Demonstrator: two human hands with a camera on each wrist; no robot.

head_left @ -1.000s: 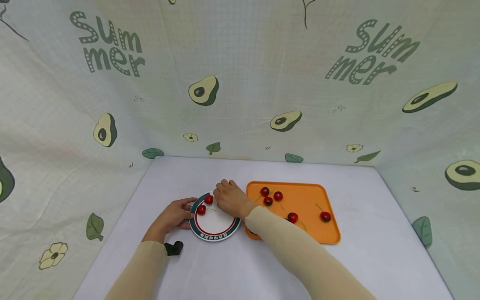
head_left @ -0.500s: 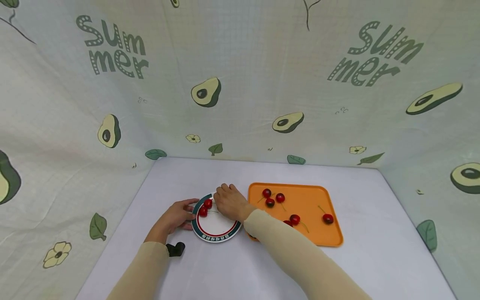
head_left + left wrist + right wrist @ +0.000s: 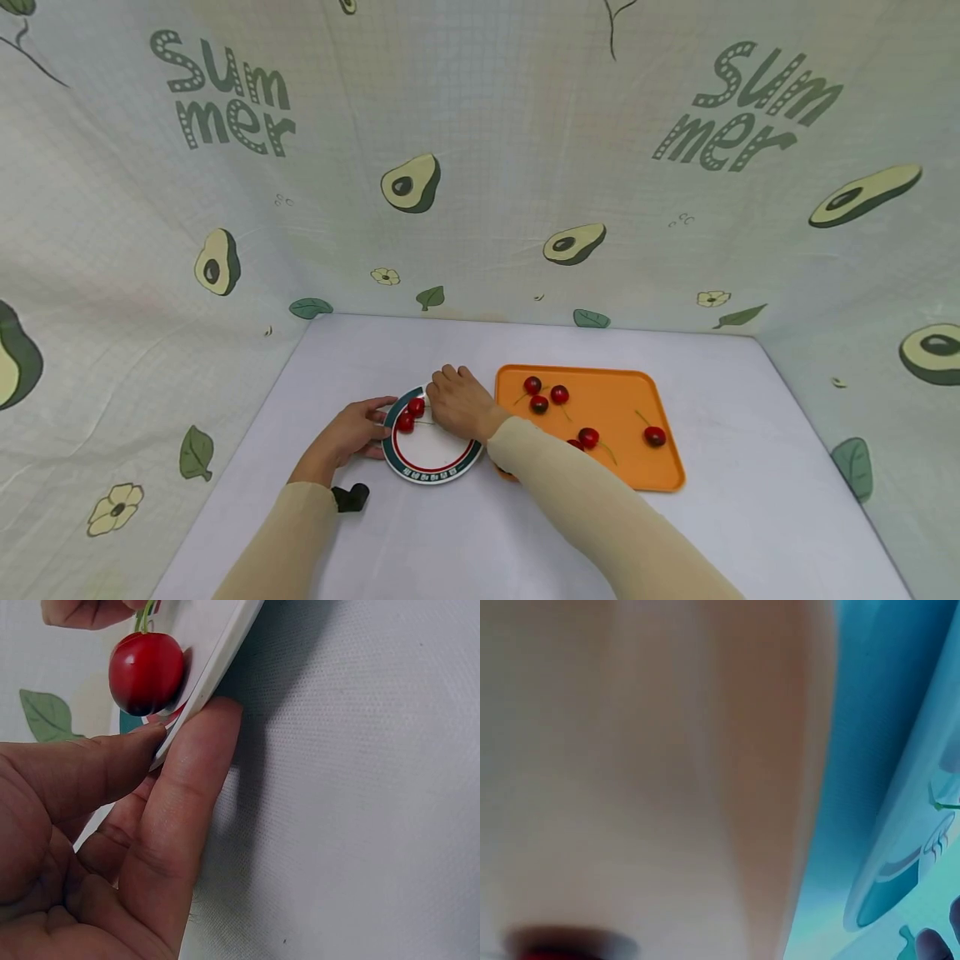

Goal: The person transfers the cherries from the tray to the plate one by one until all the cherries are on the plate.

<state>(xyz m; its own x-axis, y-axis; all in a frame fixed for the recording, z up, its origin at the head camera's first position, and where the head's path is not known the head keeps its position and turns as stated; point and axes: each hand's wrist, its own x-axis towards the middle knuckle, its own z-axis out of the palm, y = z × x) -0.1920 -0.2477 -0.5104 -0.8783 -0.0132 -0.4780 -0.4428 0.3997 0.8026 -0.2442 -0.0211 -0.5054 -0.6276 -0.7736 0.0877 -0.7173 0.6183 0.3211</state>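
In the head view my left hand (image 3: 348,433) pinches the left rim of a round white plate (image 3: 433,447) with a dark green band. The left wrist view shows the thumb on top and fingers underneath, with the plate tilted across that view. Two red cherries lie close together at the plate's left: an upper cherry (image 3: 416,407) and a lower cherry (image 3: 405,422). My right hand (image 3: 461,404) is over the plate's upper right, fingers curled. Its fingertips pinch the green stem (image 3: 147,616) of one cherry (image 3: 146,673). The right wrist view is mostly blurred.
Right of the plate, an orange tray (image 3: 622,400) holds several dark red cherries with stems, including one lone cherry (image 3: 654,436). My right forearm covers the tray's near left corner. A small black object (image 3: 352,497) is beside my left wrist. Printed cloth stands behind the table.
The upper cherry has shifted slightly down and left, closer to the lower one, with my right hand at its stem. My left hand stays on the plate rim. The head view shifted slightly.
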